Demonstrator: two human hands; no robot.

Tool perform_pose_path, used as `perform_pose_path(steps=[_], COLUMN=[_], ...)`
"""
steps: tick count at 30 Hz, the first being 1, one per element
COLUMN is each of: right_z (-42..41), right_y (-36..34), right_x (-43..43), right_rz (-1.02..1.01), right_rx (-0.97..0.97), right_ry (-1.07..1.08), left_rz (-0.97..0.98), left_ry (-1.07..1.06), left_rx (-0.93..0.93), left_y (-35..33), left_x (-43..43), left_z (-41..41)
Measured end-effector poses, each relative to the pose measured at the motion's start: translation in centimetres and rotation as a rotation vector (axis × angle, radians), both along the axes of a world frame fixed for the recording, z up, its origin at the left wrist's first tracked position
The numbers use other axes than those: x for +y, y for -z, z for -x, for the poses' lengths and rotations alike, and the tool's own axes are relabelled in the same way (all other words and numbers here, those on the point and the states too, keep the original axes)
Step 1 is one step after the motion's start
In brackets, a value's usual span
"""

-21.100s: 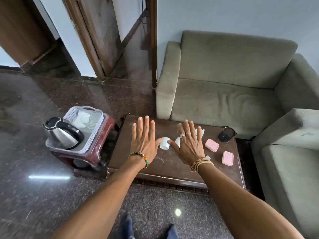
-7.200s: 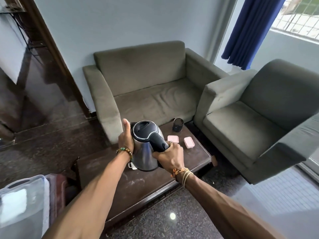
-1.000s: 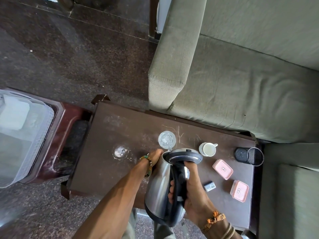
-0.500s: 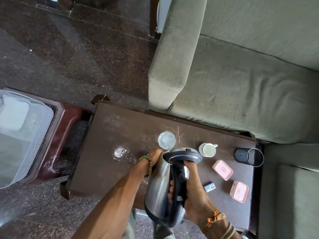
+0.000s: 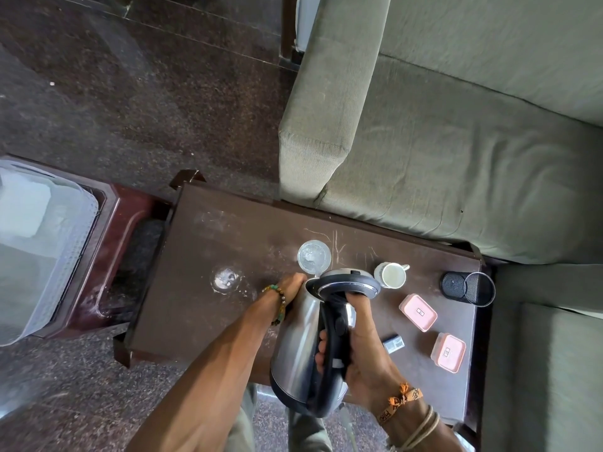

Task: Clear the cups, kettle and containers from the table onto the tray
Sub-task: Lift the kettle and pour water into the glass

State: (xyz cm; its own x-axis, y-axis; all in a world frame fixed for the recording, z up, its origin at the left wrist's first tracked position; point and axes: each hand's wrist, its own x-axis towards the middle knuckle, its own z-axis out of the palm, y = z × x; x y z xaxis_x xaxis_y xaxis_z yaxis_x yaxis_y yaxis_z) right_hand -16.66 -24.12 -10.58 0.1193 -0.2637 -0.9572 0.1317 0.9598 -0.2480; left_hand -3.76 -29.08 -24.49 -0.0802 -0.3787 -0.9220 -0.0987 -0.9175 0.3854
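Beside a grey-green sofa (image 5: 456, 141), scratched dark table (image 5: 235, 236) on speckled floor (image 5: 130, 93).

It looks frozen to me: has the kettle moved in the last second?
No. The kettle still hangs tilted, its spout at the near rim of the clear glass, as before.

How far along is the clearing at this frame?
Done: nothing visible; the tray shows no cup, kettle or container. In hand: the kettle, tilted above the table, handle gripped by the right hand, left hand against its side. Left: the glass by its spout, the second glass, the white cup, upper pink container, lower pink container, and the kettle itself.
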Motion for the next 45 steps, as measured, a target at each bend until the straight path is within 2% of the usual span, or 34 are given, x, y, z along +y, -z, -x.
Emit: perform_pose_path(steps=[17,24,34,37,45], right_z=[0.1,0.0,0.0,0.1,0.6], right_y=[0.1,0.3,0.1,0.5,-0.4], right_x=[0.2,0.3,1.3,1.3,2.2], right_rz=[0.027,0.062,0.230,0.191,0.261], right_rx=[-0.006,-0.026,-0.031,0.018,-0.081], right_ry=[-0.021,-0.017,-0.078,-0.031,-0.035], left_rz=[-0.027,0.033,0.096,0.119,0.175], left_ry=[0.060,0.070,-0.014,0.019,0.049], left_rx=[-0.054,-0.065,-0.102,-0.126,-0.117], left_y=[0.8,0.4,-0.5,-0.7,-1.1], left_x=[0.3,0.0,0.0,-0.2,-0.2], left_z=[-0.2,-0.1,-0.1,-0.2,0.1])
